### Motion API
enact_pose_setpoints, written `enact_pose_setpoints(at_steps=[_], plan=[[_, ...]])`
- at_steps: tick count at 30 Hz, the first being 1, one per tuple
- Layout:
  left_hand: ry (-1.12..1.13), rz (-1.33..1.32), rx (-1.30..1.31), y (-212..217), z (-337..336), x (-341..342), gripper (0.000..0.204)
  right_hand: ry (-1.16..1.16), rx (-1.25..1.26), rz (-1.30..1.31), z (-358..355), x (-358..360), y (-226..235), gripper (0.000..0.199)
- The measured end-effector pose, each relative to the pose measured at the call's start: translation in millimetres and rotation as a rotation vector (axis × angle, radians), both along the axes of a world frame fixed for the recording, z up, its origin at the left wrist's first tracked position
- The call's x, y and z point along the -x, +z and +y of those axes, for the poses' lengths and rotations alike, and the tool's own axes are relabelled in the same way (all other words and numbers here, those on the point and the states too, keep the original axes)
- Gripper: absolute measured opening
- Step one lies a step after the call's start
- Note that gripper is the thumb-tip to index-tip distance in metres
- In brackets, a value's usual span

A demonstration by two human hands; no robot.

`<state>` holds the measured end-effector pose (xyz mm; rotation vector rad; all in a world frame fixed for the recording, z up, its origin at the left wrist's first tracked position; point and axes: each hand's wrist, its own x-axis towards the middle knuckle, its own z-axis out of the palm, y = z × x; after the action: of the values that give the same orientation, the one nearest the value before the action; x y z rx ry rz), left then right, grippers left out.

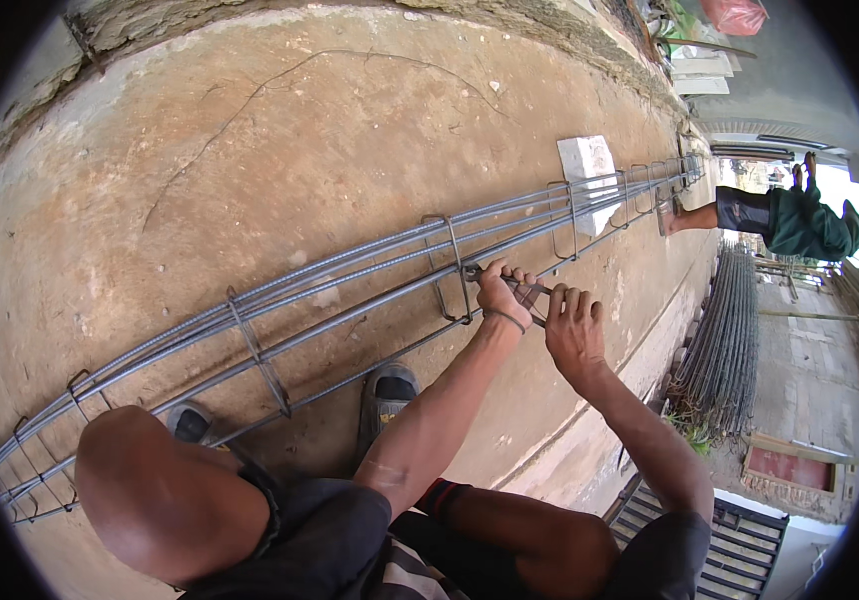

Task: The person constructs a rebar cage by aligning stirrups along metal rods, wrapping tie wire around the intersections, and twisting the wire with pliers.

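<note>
Head view: left hand [505,291] and right hand [577,328] meet over the right-hand part of a long steel rebar cage [350,314].
Left grip: fingers curled around a dark hand tool, apparently pincers [540,288], close to its head; how tightly, I cannot tell.
Right grip: fingers bent over the handle ends, almost closed.
Cage and grip: the bars run past just beyond the left hand, crossing from lower left to upper right; the tool's head is at a bent-wire stirrup [459,258], though whether it bites on anything is too small to tell.
Tools: one, shared by two hands.
Stirrups: more than six, the far ones crowding too closely to count.
Long bars: several, overlapping.
White block: one [590,160], beneath the cage.
Shoes: two [390,388], near the cage.
Co-worker: one [800,222], standing near its far end.
Rod bundle: one [725,345], well apart, at right.
</note>
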<state>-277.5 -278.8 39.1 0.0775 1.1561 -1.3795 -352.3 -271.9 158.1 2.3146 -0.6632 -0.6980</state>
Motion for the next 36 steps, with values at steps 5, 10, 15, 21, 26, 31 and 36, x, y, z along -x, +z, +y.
enact_pose_setpoints(at_steps=[5,10,15,21,26,31,36], plan=[[-0.318,-0.238,-0.178,11.1,18.6,2.0,0.026,-0.638,-0.523,0.070,-21.9,1.9,-1.3,0.030],[-0.246,-0.427,0.144,-11.7,60.7,2.7,0.033,-1.714,-1.586,-0.296,-21.6,5.9,4.6,0.030],[-0.328,-0.523,0.176,-1.6,79.1,4.3,0.040,-1.714,-1.760,-0.555,17.6,47.0,-9.2,0.048],[-0.748,-1.031,0.729,2.3,107.9,3.2,0.063,-1.591,-1.287,-0.779,91.9,74.4,18.9,0.060],[-0.790,-0.765,0.898,3.7,123.9,-9.6,0.068,-1.081,-0.520,-0.703,126.2,92.4,63.7,0.040],[-0.909,-1.055,0.662,46.9,138.6,14.8,0.047,-0.861,-0.355,-0.552,125.4,98.1,105.0,0.026],[-0.441,-1.679,0.140,77.3,140.6,6.9,0.030,-0.958,-0.339,-0.709,129.5,59.3,98.1,0.044]])
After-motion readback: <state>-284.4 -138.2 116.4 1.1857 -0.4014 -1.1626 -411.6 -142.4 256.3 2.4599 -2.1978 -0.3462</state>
